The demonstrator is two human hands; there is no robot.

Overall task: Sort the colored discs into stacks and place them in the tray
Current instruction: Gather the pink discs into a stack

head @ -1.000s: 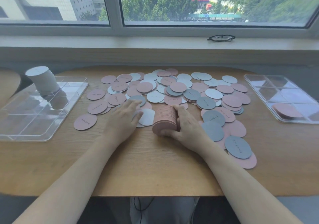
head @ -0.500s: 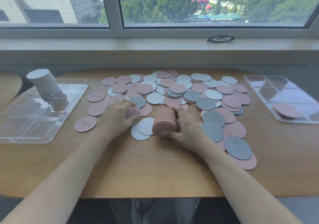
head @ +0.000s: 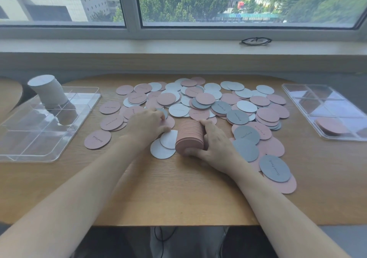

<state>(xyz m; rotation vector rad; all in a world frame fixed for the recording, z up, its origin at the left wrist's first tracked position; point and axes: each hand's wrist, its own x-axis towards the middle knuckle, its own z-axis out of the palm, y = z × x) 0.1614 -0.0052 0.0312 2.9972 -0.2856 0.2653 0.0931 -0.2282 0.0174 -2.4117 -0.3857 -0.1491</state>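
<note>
We see the right hand (head: 216,144) gripping a tall stack of pink discs (head: 190,136) that stands on the wooden table (head: 178,194), thumb at its base. The left hand (head: 148,123) curls over a loose pink disc (head: 169,121); it seems to pinch it, though its fingertips are hidden. A white stack (head: 48,90) stands in the left tray (head: 39,150); a few pink discs lie in the right tray (head: 297,98).

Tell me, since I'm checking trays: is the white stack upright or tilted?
Tilted. The white stack leans left in the left tray's far compartment.
</note>
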